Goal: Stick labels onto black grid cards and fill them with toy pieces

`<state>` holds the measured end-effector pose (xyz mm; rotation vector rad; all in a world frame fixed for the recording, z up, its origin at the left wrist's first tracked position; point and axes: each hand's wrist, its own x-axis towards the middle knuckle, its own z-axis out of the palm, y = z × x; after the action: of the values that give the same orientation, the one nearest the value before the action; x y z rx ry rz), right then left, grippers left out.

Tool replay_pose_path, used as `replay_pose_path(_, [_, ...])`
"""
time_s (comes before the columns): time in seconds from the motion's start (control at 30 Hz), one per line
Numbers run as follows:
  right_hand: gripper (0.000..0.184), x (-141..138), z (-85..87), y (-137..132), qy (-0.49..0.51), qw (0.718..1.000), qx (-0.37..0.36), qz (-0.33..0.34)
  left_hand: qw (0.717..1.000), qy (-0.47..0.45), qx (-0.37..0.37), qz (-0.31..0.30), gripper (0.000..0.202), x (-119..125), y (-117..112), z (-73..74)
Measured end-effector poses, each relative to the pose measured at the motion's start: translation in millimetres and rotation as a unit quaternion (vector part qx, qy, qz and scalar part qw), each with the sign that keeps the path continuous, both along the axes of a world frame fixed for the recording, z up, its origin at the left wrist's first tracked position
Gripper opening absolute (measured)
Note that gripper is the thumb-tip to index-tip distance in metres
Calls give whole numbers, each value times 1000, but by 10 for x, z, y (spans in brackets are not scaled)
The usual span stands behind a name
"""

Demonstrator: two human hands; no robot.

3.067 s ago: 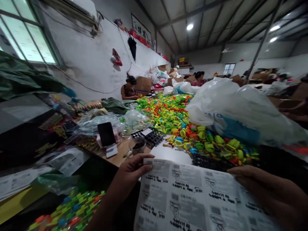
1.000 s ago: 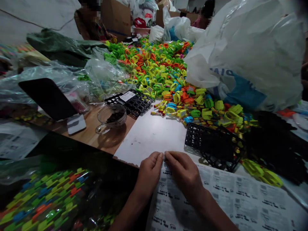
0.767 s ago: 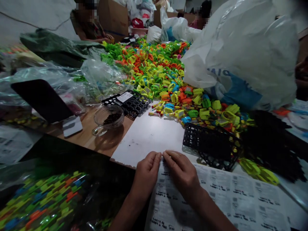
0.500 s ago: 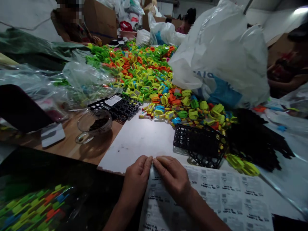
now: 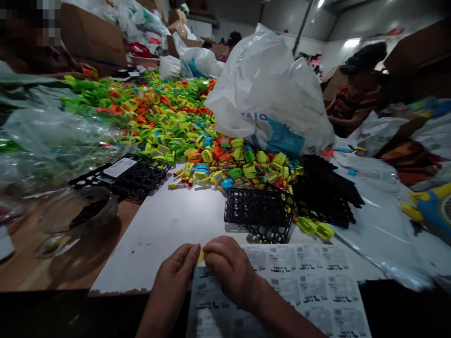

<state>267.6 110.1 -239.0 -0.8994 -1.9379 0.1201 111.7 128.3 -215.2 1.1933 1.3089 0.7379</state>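
A sheet of printed labels [image 5: 303,286] lies at the table's front edge, covered in rows of small grey blocks and black lettering. My left hand [image 5: 175,271] pinches its far left corner between thumb and fingers. Right beside it, my right hand [image 5: 230,267] is closed at the same corner, its fingers curled over the paper. A small yellow patch [image 5: 201,256] shows between the two hands at that corner. The fingertips of my right hand are partly hidden.
Black plastic mesh trays [image 5: 259,206] lie beyond the sheet. A big heap of coloured plastic pieces [image 5: 169,124] spreads behind, beside a large white bag [image 5: 268,89]. A glass bowl [image 5: 79,211] stands at left. Other people [image 5: 355,98] sit around the table.
The view has swung to the right, so the table's things sit further left. A yellow patch now shows at the sheet's corner, and my right hand has curled more closely over it.
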Motion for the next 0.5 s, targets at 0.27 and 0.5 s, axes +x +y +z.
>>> replay_pose_path(0.27, [12, 527, 420, -370, 310, 926, -198, -80, 962, 266, 50, 41, 30, -40, 253, -129])
replay_pose_path(0.5, [17, 1898, 446, 341, 239, 893, -268, -271, 908, 359, 209, 51, 37, 15, 362, -193])
